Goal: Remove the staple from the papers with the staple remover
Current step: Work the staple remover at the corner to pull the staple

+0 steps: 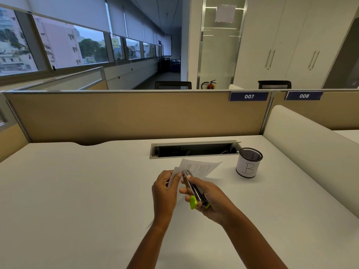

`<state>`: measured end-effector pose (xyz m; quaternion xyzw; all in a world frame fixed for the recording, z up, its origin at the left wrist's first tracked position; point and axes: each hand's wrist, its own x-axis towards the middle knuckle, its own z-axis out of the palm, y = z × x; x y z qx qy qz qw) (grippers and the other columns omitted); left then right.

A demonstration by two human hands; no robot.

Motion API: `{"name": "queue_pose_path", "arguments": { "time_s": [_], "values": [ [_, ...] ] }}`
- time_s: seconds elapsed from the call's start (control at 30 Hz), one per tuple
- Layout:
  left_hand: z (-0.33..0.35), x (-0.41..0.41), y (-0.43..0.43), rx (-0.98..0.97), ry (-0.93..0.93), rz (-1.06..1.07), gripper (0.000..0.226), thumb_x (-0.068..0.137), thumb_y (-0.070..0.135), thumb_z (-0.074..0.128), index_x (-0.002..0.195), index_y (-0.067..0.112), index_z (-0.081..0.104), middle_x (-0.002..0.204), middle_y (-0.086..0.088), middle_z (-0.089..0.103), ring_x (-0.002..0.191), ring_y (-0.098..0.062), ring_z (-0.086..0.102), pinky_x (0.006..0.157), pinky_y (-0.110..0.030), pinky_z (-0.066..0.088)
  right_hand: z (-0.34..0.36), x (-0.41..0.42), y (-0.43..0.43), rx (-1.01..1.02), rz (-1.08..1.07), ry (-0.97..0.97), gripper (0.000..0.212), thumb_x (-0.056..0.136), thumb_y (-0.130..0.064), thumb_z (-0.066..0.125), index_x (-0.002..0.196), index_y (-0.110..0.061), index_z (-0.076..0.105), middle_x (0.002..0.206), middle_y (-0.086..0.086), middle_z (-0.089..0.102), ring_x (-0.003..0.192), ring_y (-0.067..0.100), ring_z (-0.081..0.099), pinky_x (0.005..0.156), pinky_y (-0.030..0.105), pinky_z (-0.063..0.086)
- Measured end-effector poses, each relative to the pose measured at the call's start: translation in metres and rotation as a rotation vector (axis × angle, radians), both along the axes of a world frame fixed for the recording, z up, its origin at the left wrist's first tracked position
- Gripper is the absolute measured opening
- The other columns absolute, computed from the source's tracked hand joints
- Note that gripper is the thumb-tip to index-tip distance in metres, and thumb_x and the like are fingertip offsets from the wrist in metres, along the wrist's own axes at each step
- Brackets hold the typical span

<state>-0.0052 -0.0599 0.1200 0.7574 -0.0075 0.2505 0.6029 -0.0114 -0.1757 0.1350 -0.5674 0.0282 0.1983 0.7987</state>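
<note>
White desk (77,191) spanning foreground; black mesh cup (248,166), paper-wrapped, marked B, standing upright at right rear; cable slot (194,150) lying open near rear edge

staple remover (195,189): silver metal, lime-green ends. papers (203,167): white, fine grey print. bench (77,191): plain off-white. cup (249,164): black mesh, white wrap, black handwritten "B". partition (136,115): plain tan. 007 tag (249,96), 008 tag (303,96): blue, white digits. fire extinguisher (210,86): red.
</note>
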Motion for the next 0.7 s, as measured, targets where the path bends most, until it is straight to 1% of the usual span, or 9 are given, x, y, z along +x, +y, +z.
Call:
{"name": "queue_pose_path", "arguments": {
  "time_s": [0.1, 0.13, 0.17, 0.27, 0.33, 0.5, 0.57, 0.63, 0.7],
  "values": [
    [-0.001, 0.000, 0.001, 0.015, -0.001, -0.002, 0.019, 0.082, 0.006, 0.056, 0.097, -0.004, 0.061, 0.098, -0.022, 0.067, 0.082, -0.025, 0.059, 0.071, -0.027, 0.049, 0.001, 0.000, 0.000, 0.007, 0.000, 0.019, 0.027, 0.089, -0.032, 0.053, 0.086, -0.011, 0.069, 0.066, 0.005, 0.075, 0.049, 0.011, 0.066, 0.048, 0.016, 0.051],
    [-0.001, 0.000, 0.001, 0.012, 0.000, -0.004, 0.019, 0.082, 0.006, 0.056, 0.098, -0.004, 0.060, 0.099, -0.022, 0.067, 0.082, -0.024, 0.059, 0.072, -0.028, 0.050, 0.002, 0.000, 0.000, 0.003, 0.000, 0.023, 0.026, 0.089, -0.032, 0.053, 0.086, -0.011, 0.069, 0.066, 0.005, 0.075, 0.049, 0.011, 0.066, 0.048, 0.016, 0.051],
    [-0.002, 0.001, 0.001, 0.006, 0.002, -0.007, 0.020, 0.082, 0.007, 0.056, 0.098, -0.004, 0.060, 0.100, -0.021, 0.067, 0.082, -0.023, 0.059, 0.072, -0.028, 0.050, 0.003, 0.000, 0.000, -0.006, 0.000, 0.025, 0.026, 0.088, -0.032, 0.054, 0.085, -0.011, 0.069, 0.066, 0.004, 0.075, 0.049, 0.011, 0.066, 0.047, 0.016, 0.051],
    [-0.003, 0.003, 0.002, -0.012, 0.017, -0.012, 0.019, 0.083, 0.009, 0.056, 0.097, -0.002, 0.060, 0.099, -0.020, 0.067, 0.079, -0.022, 0.059, 0.065, -0.018, 0.048, 0.004, 0.001, 0.001, -0.042, -0.005, 0.022, 0.025, 0.088, -0.031, 0.054, 0.084, -0.011, 0.069, 0.065, 0.004, 0.075, 0.048, 0.011, 0.066, 0.046, 0.015, 0.050],
    [-0.004, 0.004, 0.002, -0.011, 0.026, -0.005, 0.018, 0.083, 0.011, 0.056, 0.095, -0.001, 0.061, 0.098, -0.018, 0.067, 0.076, -0.021, 0.059, 0.062, -0.014, 0.047, 0.006, 0.001, 0.001, -0.056, -0.011, 0.021, 0.025, 0.089, -0.030, 0.054, 0.084, -0.011, 0.069, 0.063, 0.003, 0.075, 0.047, 0.011, 0.065, 0.044, 0.015, 0.049],
    [-0.004, 0.006, 0.001, 0.009, 0.013, 0.011, 0.016, 0.082, 0.011, 0.058, 0.092, -0.001, 0.062, 0.093, -0.018, 0.068, 0.074, -0.020, 0.059, 0.062, -0.016, 0.048, 0.009, -0.001, 0.000, -0.081, -0.028, -0.008, 0.022, 0.090, -0.026, 0.052, 0.085, -0.009, 0.066, 0.058, 0.002, 0.073, 0.044, 0.009, 0.063, 0.039, 0.013, 0.046],
    [-0.004, 0.006, 0.000, 0.023, 0.007, 0.018, 0.016, 0.082, 0.011, 0.058, 0.092, -0.001, 0.063, 0.094, -0.018, 0.069, 0.075, -0.021, 0.060, 0.065, -0.022, 0.050, 0.010, -0.002, 0.002, -0.111, -0.043, -0.026, 0.021, 0.090, -0.024, 0.052, 0.084, -0.008, 0.065, 0.056, 0.001, 0.071, 0.044, 0.009, 0.063, 0.037, 0.012, 0.045],
    [-0.003, 0.006, 0.000, 0.028, 0.004, 0.025, 0.017, 0.081, 0.010, 0.059, 0.092, -0.002, 0.063, 0.095, -0.019, 0.069, 0.078, -0.024, 0.060, 0.072, -0.031, 0.053, 0.011, -0.003, 0.003, -0.141, -0.062, -0.038, 0.020, 0.090, -0.023, 0.053, 0.082, -0.009, 0.064, 0.054, 0.000, 0.070, 0.042, 0.009, 0.062, 0.035, 0.012, 0.044],
    [-0.004, 0.005, 0.000, 0.040, -0.005, 0.037, 0.018, 0.080, 0.009, 0.061, 0.093, -0.002, 0.063, 0.096, -0.020, 0.069, 0.078, -0.025, 0.061, 0.075, -0.035, 0.053, 0.012, -0.004, 0.003, -0.168, -0.072, -0.050, 0.019, 0.090, -0.021, 0.053, 0.080, -0.009, 0.064, 0.056, 0.002, 0.069, 0.041, 0.009, 0.061, 0.034, 0.012, 0.042]
  ]
}}
